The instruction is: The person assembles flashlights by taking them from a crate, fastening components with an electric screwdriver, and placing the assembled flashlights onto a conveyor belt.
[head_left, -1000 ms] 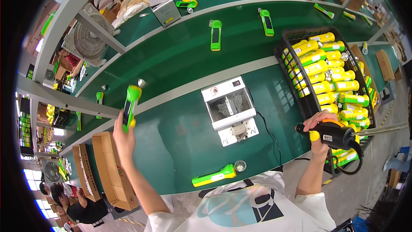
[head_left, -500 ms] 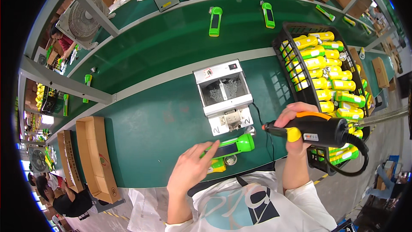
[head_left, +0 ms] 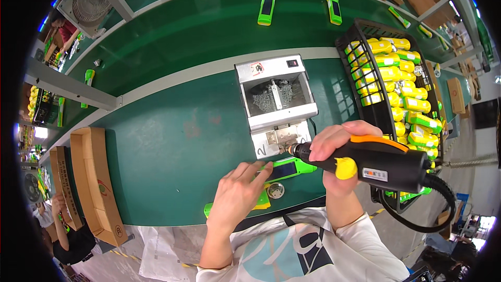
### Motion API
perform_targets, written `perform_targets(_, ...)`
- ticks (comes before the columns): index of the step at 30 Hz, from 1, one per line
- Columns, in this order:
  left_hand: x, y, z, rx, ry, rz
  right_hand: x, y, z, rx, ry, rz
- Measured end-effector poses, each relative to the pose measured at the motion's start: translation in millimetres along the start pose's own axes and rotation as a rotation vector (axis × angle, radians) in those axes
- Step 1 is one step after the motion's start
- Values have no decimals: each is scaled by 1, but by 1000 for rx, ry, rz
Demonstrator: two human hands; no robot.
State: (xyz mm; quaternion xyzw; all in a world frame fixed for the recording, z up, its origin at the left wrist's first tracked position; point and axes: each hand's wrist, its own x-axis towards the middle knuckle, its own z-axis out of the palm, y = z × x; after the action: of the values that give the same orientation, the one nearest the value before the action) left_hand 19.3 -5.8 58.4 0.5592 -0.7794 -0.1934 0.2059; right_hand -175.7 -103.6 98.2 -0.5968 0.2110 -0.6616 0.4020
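My right hand is wrapped round a black and orange electric screwdriver. Its tip meets the metal outlet at the front of a silver screw dispenser, whose bin holds many small screws. Yellow material shows on one finger of that hand. Just in front of the dispenser lies a green flashlight with a dark solar panel; my left hand grips its left end. Nearer to me is a yellow and green flashlight, partly hidden under the left hand. A round silver piece sits beside it.
A black crate full of yellow and green flashlights stands at the right. Two green flashlights lie on the raised green shelf. Open cardboard boxes stand at the left. The screwdriver's cable loops down at the right.
The screwdriver has moved left, bringing its tip onto the dispenser's outlet. My left hand still holds the green flashlight. The whole view has shifted slightly.
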Motion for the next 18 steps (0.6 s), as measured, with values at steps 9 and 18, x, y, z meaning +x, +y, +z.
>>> perform_targets(9,-7,-17,-11,-6,-15,-36,3,2,1,-18,-68,-61)
perform_targets(18,-16,-29,-19,130,-9,-46,4,2,4,-18,-119,-154)
